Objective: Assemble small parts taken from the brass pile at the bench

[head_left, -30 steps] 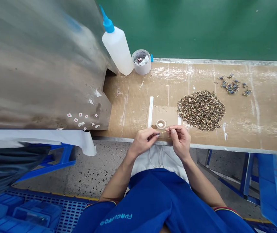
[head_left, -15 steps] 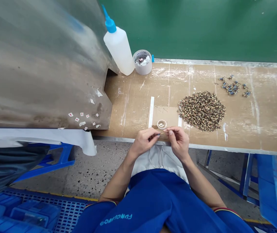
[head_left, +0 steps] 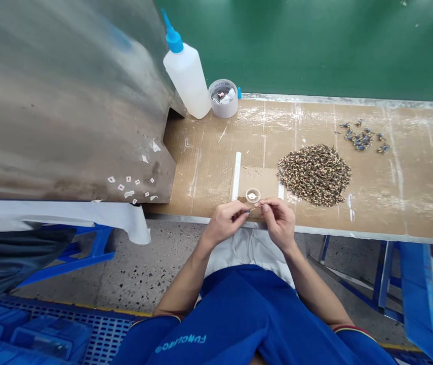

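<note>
Thin wooden stick (head_left: 254, 208) pinched in right hand (head_left: 279, 223) — long axis near-horizontal, just below small round dish (head_left: 252, 195); tip at left hand (head_left: 224, 222), fingers curled, hold unclear.

- Squeeze bottle (head_left: 186, 81), translucent white, blue nozzle: upper centre, standing on bench, tilted toward upper left.
- Round tub (head_left: 223, 107) holding paper scraps: just right of bottle.
- Speckled brown-gold beads, heaped (head_left: 315, 175): right of centre.
- Small blue-grey metal pieces (head_left: 360, 139), loose cluster: upper right, beyond heap.
- White strip (head_left: 235, 175): bench centre, lying flat.
- Small red-marked labels (head_left: 128, 179): stuck on dull steel panel (head_left: 68, 101), left.
- Blue plastic crates (head_left: 49, 337): lower left.
- Green wall (head_left: 315, 45): top of frame.
</note>
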### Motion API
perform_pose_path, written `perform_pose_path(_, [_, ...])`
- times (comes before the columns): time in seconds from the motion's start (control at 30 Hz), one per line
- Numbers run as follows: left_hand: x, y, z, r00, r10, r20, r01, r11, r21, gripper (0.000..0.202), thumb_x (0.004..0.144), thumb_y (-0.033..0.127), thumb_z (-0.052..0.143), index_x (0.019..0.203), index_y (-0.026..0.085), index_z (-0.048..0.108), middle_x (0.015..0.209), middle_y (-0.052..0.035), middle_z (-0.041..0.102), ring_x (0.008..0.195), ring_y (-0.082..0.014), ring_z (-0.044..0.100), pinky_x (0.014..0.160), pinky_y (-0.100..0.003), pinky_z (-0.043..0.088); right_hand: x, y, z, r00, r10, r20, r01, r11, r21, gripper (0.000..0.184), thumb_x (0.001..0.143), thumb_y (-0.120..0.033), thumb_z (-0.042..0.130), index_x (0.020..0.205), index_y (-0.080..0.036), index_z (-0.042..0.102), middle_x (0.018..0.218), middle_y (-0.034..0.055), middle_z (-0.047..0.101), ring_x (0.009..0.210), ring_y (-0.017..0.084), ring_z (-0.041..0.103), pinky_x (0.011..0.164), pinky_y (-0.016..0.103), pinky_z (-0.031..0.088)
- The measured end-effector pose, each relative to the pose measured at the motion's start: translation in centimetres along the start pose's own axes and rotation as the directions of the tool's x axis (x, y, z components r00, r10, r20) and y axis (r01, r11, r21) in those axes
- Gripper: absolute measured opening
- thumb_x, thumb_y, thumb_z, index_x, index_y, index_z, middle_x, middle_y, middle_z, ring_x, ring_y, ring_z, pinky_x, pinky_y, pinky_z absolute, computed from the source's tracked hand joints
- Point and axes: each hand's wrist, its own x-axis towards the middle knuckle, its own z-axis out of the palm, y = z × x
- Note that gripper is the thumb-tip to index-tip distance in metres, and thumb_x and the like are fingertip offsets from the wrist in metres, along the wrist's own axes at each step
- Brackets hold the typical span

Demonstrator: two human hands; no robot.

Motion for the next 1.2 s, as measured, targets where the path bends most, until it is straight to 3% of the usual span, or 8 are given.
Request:
perform_pose_path(0.1, [-0.1,-0.3,-0.2,1.000,-0.023,-0.002,0.023,0.998,-0.056,0.014,0.094,0.020,0.059,0.091,0.014,0.072,0.077,-0.0039,0.069,0.061,-0.0107,0.057,0.058,-0.021,0.044,0.3,-0.1,-0.2,0.997,0.021,-0.074,-0.020,1.000,0.009,0.019,0.098,-0.038,0.054,0.095,-0.022,0.064,0.087,0.0053,0.074,0.063,0.015,0.065,0.055,0.028,0.053])
perform_pose_path(0.2, [-0.2,-0.6,-0.6,0.999,-0.046,0.011,0.047,0.988,-0.150,0.015,0.093,0.022,0.062,0.093,0.014,0.074,0.078,-0.0050,0.071,0.062,-0.0106,0.059,0.057,-0.021,0.045,1.1,-0.2,-0.4,0.977,-0.159,-0.139,0.144,0.983,-0.114,0.015,0.097,-0.032,0.055,0.093,-0.024,0.066,0.092,0.0064,0.072,0.079,0.019,0.068,0.068,0.034,0.057])
perform_pose_path(0.3, [-0.3,-0.9,-0.9,0.997,-0.069,0.027,0.074,0.969,-0.234,0.015,0.092,0.025,0.064,0.094,0.014,0.075,0.079,-0.0060,0.072,0.063,-0.0111,0.060,0.058,-0.022,0.046,1.9,0.0,-0.4,0.943,-0.318,-0.095,0.277,0.912,-0.302,0.013,0.095,-0.027,0.056,0.091,-0.026,0.068,0.095,0.0070,0.069,0.092,0.022,0.067,0.080,0.042,0.057])
perform_pose_path(0.5, [-0.3,-0.9,-1.1,0.996,-0.087,0.009,0.087,0.963,-0.254,0.018,0.092,0.030,0.066,0.092,0.015,0.076,0.076,-0.0053,0.071,0.061,-0.0107,0.057,0.056,-0.022,0.045,2.6,0.4,-0.1,0.962,-0.263,0.070,0.269,0.878,-0.397,0.019,0.095,-0.025,0.054,0.107,-0.025,0.067,0.108,0.0093,0.067,0.101,0.024,0.065,0.088,0.046,0.055])
perform_pose_path(0.6, [-0.2,-0.9,-1.2,0.997,-0.076,-0.006,0.072,0.966,-0.247,0.017,0.092,0.029,0.066,0.092,0.015,0.076,0.078,-0.0060,0.072,0.062,-0.0111,0.059,0.056,-0.022,0.045,2.2,0.2,-1.5,0.955,-0.294,0.035,0.280,0.860,-0.427,0.024,0.095,-0.025,0.053,0.117,-0.023,0.063,0.111,0.0111,0.067,0.100,0.024,0.065,0.083,0.042,0.056])
perform_pose_path(0.77, [-0.2,-1.1,-1.3,0.997,-0.079,0.004,0.077,0.962,-0.264,0.021,0.092,0.033,0.065,0.092,0.015,0.076,0.077,-0.0071,0.072,0.061,-0.0118,0.060,0.054,-0.022,0.046,0.2,0.6,-6.8,0.927,-0.291,-0.238,0.081,0.773,-0.629,0.016,0.096,-0.027,0.053,0.100,-0.022,0.067,0.094,0.0081,0.066,0.084,0.021,0.063,0.070,0.036,0.054])
perform_pose_path(0.9, [-0.1,-1.2,-1.3,0.997,-0.083,0.002,0.080,0.962,-0.260,0.022,0.092,0.034,0.066,0.091,0.014,0.077,0.074,-0.0067,0.070,0.059,-0.0113,0.059,0.053,-0.021,0.046,-1.2,1.7,-9.4,0.950,-0.204,-0.234,-0.015,0.723,-0.691,0.020,0.096,-0.033,0.053,0.098,-0.022,0.069,0.092,0.0072,0.064,0.082,0.022,0.062,0.071,0.037,0.053])
perform_pose_path(1.2, [-0.5,-1.3,-1.5,0.988,-0.152,-0.012,0.145,0.959,-0.244,0.025,0.089,0.036,0.066,0.086,0.013,0.078,0.070,-0.0070,0.070,0.056,-0.0113,0.058,0.050,-0.019,0.044,0.2,2.5,-7.2,0.939,-0.245,-0.240,-0.054,0.585,-0.809,0.038,0.101,-0.050,0.044,0.090,-0.022,0.067,0.082,0.0063,0.058,0.076,0.024,0.056,0.070,0.038,0.046])
